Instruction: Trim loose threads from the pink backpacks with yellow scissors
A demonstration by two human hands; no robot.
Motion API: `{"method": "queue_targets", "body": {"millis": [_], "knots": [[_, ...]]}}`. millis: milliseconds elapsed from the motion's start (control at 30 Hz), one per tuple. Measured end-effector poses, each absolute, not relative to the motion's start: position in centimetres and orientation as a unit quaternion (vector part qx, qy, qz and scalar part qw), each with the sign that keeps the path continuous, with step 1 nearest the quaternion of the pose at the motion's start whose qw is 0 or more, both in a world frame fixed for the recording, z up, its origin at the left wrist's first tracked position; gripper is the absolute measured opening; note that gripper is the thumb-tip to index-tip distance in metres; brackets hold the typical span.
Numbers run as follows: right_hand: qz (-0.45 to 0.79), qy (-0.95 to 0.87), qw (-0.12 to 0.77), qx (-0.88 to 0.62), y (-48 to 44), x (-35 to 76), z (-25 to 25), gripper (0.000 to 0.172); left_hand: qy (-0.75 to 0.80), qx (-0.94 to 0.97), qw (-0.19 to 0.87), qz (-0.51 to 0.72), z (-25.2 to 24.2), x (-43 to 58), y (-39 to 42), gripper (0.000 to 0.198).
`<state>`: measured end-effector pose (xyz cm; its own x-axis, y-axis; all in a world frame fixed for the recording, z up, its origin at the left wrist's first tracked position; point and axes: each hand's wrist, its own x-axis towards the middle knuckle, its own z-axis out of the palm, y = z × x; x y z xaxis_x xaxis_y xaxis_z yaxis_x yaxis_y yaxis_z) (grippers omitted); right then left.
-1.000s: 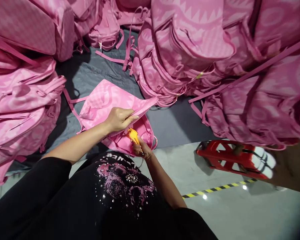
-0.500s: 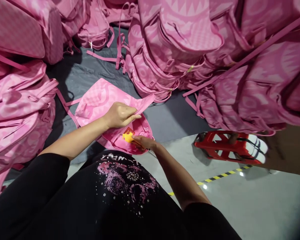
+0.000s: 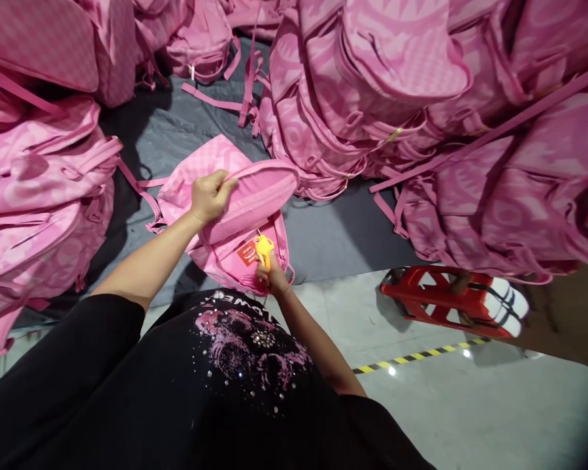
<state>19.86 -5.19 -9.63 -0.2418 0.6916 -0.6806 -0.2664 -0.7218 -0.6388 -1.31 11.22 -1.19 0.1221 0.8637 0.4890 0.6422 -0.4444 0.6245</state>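
Note:
A pink patterned backpack (image 3: 210, 170) lies on a dark grey sheet in front of me. My left hand (image 3: 208, 196) is closed on the edge of its opened flap (image 3: 259, 192) and holds it up. Below the flap, my right hand (image 3: 272, 277) grips a small yellow-handled tool (image 3: 263, 248), its tip inside the bag. A red label (image 3: 247, 253) shows on the pink lining right beside the tool.
Heaps of the same pink backpacks (image 3: 421, 98) rise on the right and far side, more pink backpacks (image 3: 39, 189) on the left. A dark grey sheet (image 3: 323, 235) covers the floor under them. A red plastic stool (image 3: 451, 303) lies tipped at the right, near a yellow-black floor stripe (image 3: 411, 358).
My left hand has lifted the flap higher and opened the bag wider, uncovering the red label. My right hand has turned the yellow tool upright beside that label.

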Motion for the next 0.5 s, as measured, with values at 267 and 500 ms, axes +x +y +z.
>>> {"method": "queue_targets", "body": {"millis": [267, 500], "knots": [[0.531, -0.474, 0.134, -0.689, -2.4, 20.0, -7.7, 0.053, 0.611, 0.696, 0.142, 0.35, -2.4, -2.9, 11.3, 0.042], [0.263, -0.635, -0.201, -0.698, 5.4, 21.0, -1.5, 0.061, 0.535, 0.757, 0.129, 0.353, -2.1, -1.6, 8.7, 0.037]]}}
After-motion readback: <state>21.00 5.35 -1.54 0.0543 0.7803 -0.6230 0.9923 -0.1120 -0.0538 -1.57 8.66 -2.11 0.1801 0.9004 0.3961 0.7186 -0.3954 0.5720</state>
